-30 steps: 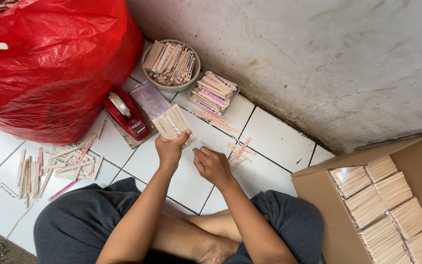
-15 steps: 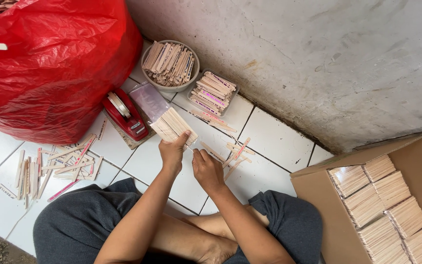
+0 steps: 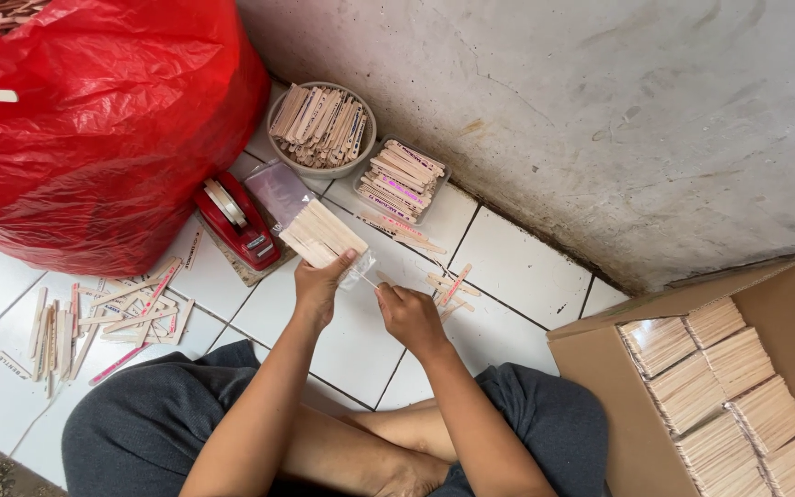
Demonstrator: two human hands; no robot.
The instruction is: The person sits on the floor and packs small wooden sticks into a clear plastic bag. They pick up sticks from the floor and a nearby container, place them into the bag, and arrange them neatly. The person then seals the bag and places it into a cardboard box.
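bundle of sticks: flat pale wooden sticks stacked edge to edge, half inside a clear plastic sleeve; held just above the white tiled floor, right beside the tape dispenser.
left hand: fingers clamped on the near end of the bundle, thumb on top.
right hand: fingertips pinched together on the loose clear edge of the sleeve at the bundle's near corner; what lies between them is too small to make out.
hidden or unclear: the far end of the sleeve is see-through and looks empty; the count of sticks cannot be told; print on the loose sticks is too small to read.
tape dispenser: red, on the floor, touching the bundle's left side.
round bowl: against the wall, heaped with sticks.
clear tray: just right of the bowl, holding sticks with pink marks.
loose sticks: scattered on the tiles to the left; a few more lie beyond the right hand.
red bag: large plastic sack, upper left, cut off by the frame, sticks showing at its mouth.
cardboard box: lower right, cut off, filled with rows of wrapped bundles.
legs: crossed, in dark grey shorts, partly under the forearms.
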